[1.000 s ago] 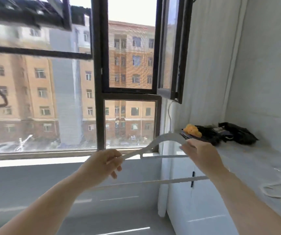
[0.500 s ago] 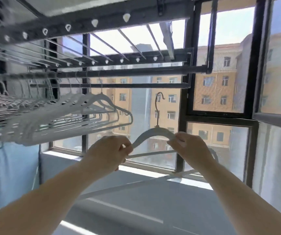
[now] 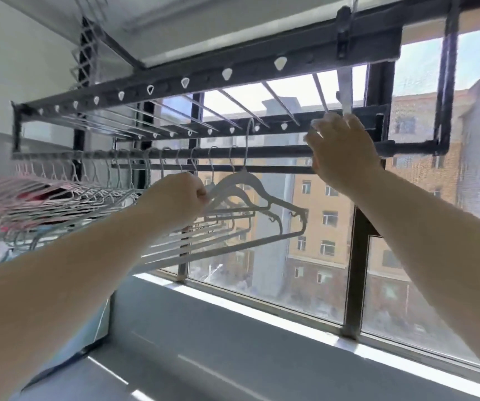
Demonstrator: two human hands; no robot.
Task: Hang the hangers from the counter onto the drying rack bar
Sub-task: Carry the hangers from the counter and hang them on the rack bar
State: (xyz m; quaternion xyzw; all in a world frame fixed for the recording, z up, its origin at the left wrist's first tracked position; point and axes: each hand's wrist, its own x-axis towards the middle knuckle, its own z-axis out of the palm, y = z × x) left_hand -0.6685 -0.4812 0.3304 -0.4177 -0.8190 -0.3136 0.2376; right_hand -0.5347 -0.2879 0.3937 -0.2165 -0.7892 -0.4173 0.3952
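Head view: left hand [image 3: 176, 196] grips the hanger [image 3: 234, 179], fingers clenched on its shoulder, hook raised above the drying rack bar [image 3: 276, 151] beside the spread, empty right hand [image 3: 344, 153]; tilting risks snagging neighbouring hangers [image 3: 94, 195].

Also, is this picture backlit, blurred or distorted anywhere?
Head view: the window backlights everything, so the bar reads dark. Head view: the right hand is motion-blurred, while the left hand and its hanger are sharper. Head view: the wide lens bends the rack, and the far-left hangers go soft.

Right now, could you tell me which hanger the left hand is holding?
The rightmost white hanger; its hook stands higher than all the others.
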